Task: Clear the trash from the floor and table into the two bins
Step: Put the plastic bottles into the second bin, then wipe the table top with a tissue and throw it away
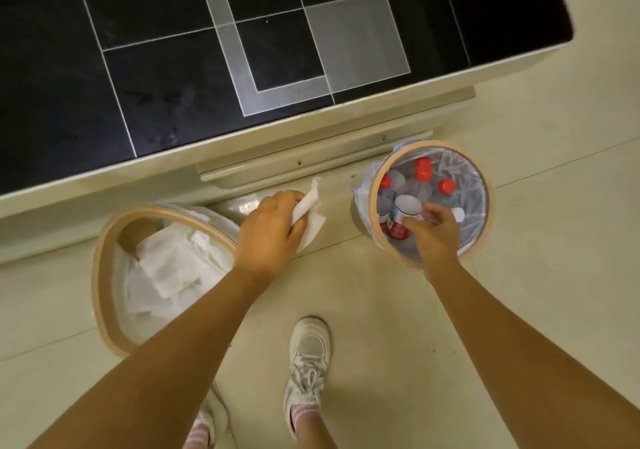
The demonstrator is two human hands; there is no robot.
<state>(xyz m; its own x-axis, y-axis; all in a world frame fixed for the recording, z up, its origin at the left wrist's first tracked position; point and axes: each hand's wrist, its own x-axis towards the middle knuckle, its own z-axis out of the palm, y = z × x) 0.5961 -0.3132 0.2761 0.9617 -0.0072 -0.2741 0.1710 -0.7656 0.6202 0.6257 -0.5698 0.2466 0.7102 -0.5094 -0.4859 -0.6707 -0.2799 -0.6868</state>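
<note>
- My left hand (268, 229) is gripping a white paper tissue (311, 206), fingers curled round it; part of the tissue is sticking out past my knuckles toward the table base.
- This hand is hovering between the two bins, just beside the rim of the left bin (104, 275), not over its opening.
- The left bin is standing on the floor (381, 293) against the table edge; it is lined with a bag and is holding a heap of crumpled white paper (166, 268).
- My right hand (434, 232) is hanging over the near side of the right bin (372, 206), fingers curled and pinching a small bottle (403, 216) with a white top and a red label.
- The bottle is sitting inside the bin's opening; whether it is resting on the contents I cannot tell.
- The right bin is lined with a clear bag and is holding several plastic bottles with red caps (423, 168).
- The table (173, 68), a black top with white and grey markings, is lying beyond both bins.
- My shoe (308, 355), white, is standing on the floor between my forearms.
</note>
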